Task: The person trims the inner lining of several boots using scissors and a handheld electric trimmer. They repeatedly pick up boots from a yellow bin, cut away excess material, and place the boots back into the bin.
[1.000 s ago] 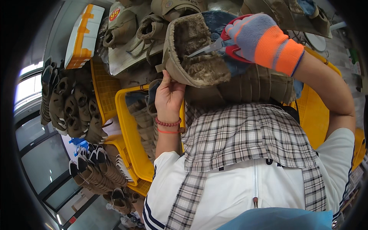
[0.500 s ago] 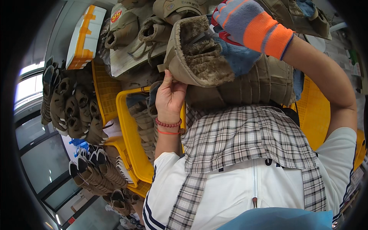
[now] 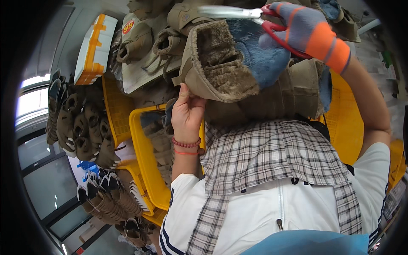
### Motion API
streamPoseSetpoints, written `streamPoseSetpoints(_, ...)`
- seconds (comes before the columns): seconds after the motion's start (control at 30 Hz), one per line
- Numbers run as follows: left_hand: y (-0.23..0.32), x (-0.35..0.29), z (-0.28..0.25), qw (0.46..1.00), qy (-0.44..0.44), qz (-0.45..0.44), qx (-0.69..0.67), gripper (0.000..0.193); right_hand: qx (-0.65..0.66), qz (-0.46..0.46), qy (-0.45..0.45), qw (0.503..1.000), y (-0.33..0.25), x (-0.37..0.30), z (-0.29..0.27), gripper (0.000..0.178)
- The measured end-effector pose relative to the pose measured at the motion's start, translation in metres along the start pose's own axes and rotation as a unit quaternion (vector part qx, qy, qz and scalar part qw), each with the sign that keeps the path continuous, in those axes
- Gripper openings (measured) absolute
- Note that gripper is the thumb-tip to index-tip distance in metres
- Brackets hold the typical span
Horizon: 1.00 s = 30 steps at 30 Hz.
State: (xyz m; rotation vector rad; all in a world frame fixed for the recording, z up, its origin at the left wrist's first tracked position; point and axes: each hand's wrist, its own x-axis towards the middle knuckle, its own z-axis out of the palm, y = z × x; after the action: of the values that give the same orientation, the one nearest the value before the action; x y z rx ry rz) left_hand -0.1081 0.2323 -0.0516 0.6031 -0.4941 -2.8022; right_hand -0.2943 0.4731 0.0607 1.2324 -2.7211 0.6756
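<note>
My bare left hand (image 3: 189, 108), with a beaded red bracelet and an orange-red band at the wrist, pinches the lower left edge of a brown fleece-lined shoe upper (image 3: 221, 68). The upper's inside faces up, brown pile at the left and blue lining at the right. Above its far edge, my right hand (image 3: 293, 32), in a grey and orange knit glove, grips red-handled scissors (image 3: 255, 13). Their blades point left, apart from the upper and a little blurred. More brown uppers (image 3: 297, 87) lie stacked beneath, against my plaid apron (image 3: 272, 148).
Brown shoes and uppers (image 3: 165, 44) crowd the table (image 3: 148, 70) ahead. Yellow crates (image 3: 138, 140) stand left and right (image 3: 344, 123), the left one holding uppers. Further left are a white foam box with yellow tape (image 3: 91, 51) and hanging bunches of shoe uppers (image 3: 80, 123).
The scissors have come out of the upper's opening and risen above it, now pointing left. My right hand has shifted right. My left hand keeps its hold, slightly lower.
</note>
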Motion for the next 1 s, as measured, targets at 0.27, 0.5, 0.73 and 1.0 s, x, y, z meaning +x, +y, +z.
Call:
streamPoseSetpoints(0.27, -0.081, 0.013, 0.098, 0.908, -0.345, 0.101, 0.214, 0.019, 0.292, -0.018, 0.195, 0.936, -0.020, -0.061, -0.003, 0.040)
streamPoseSetpoints(0.5, -0.050, 0.014, 0.060, 0.750, -0.192, 0.306, 0.553, 0.019, 0.107, 0.167, 0.313, 0.929, 0.059, -0.156, -0.048, 0.026)
streamPoseSetpoints(0.73, -0.028, -0.035, -0.057, 0.866, 0.053, 0.139, 0.477, 0.018, 0.238, 0.271, 0.120, 0.925, 0.131, -0.199, 0.039, 0.043)
streamPoseSetpoints(1.0, -0.051, -0.037, -0.057, 0.925, 0.059, 0.000, 0.376, 0.039, 0.306, 0.147, 0.127, 0.932, 0.132, -0.212, 0.064, 0.040)
